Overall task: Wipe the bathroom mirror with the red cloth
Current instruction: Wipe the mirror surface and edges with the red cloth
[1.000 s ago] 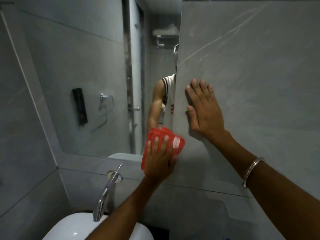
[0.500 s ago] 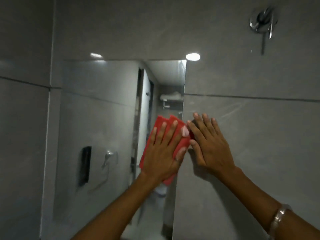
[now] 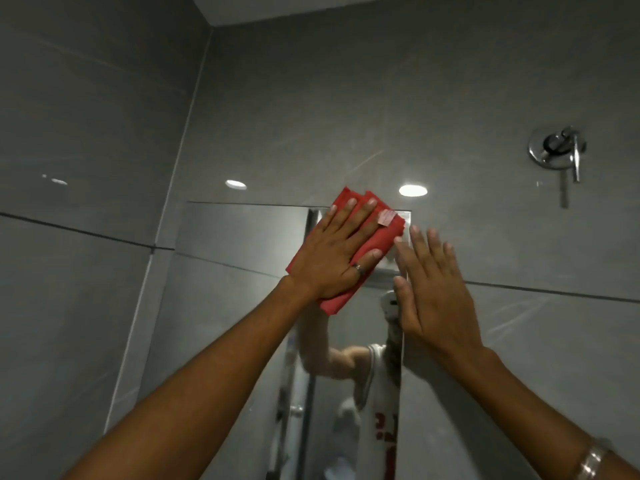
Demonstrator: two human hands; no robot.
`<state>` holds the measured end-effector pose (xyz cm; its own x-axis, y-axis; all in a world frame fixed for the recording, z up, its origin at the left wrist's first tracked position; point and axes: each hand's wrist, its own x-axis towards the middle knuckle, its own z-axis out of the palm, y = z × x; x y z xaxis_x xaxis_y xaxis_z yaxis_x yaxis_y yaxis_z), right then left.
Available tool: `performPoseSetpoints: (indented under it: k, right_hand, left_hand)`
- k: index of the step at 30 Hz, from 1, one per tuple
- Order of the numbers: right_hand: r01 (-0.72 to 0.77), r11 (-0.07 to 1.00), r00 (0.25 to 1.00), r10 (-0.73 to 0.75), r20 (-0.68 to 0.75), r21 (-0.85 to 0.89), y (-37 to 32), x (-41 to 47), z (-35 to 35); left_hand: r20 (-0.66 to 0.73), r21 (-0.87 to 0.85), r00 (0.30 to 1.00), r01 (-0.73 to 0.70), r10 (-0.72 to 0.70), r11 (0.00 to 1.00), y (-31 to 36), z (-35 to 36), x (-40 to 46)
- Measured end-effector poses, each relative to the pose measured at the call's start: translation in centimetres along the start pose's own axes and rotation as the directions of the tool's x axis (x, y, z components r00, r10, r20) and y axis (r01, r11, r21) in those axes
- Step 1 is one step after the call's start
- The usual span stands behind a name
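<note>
Far left it's just grey tiled wall point(image 3: 86, 133) with a dark grout line running across. Next comes the mirror point(image 3: 225, 306), a tall panel set flush into the tiles, its top edge sitting just under two round light reflections.

The left hand point(image 3: 332, 258) is up near the mirror's top right corner, spread out flat with the fingers fanned, palm pressing the red cloth point(image 3: 384, 233) against the glass. It's not really gripping it, more pinning it under an open palm (there's a ring on one finger). The cloth is folded, pokes out above the fingertips and below the heel of the hand, and has a small pale label point(image 3: 386, 217) showing at its upper right. Its top corner reaches just past the mirror's upper edge onto the tile.

In the glass below you can see the reflection of a raised arm and a white sleeveless top with red print.

Just beside the cloth, the right hand point(image 3: 433, 292) is also flat and open, holding nothing, resting on the wall right at the mirror's right edge. A metal bangle point(image 3: 592, 462) sits on that wrist.

Way over at the upper right, well apart from everything, a chrome wall valve point(image 3: 557, 148) with a lever is mounted on the tiles.
</note>
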<state>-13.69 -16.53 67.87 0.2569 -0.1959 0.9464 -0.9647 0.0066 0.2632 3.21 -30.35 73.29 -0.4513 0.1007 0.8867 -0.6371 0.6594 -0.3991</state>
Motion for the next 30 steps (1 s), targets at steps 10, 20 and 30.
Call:
performPoseSetpoints:
  k: [10,20,30]
  right_hand:
    - [0.101,0.995,0.993,-0.101,0.060,0.006,-9.4,5.7,5.9]
    - [0.133,0.991,0.991,-0.134,0.017,0.032,-11.7,5.5,9.2]
    - [0.153,0.988,0.984,-0.155,0.094,0.024,-13.8,-0.8,10.8]
  left_hand:
    - [-0.025,-0.036,0.924,0.381,-0.382,0.924,-14.6,-2.4,-8.6]
    - [-0.115,-0.283,0.503,0.810,-0.857,0.514,-18.1,-2.4,-12.7]
    - [-0.100,-0.284,0.392,0.870,-0.914,0.404,-9.4,1.2,-24.1]
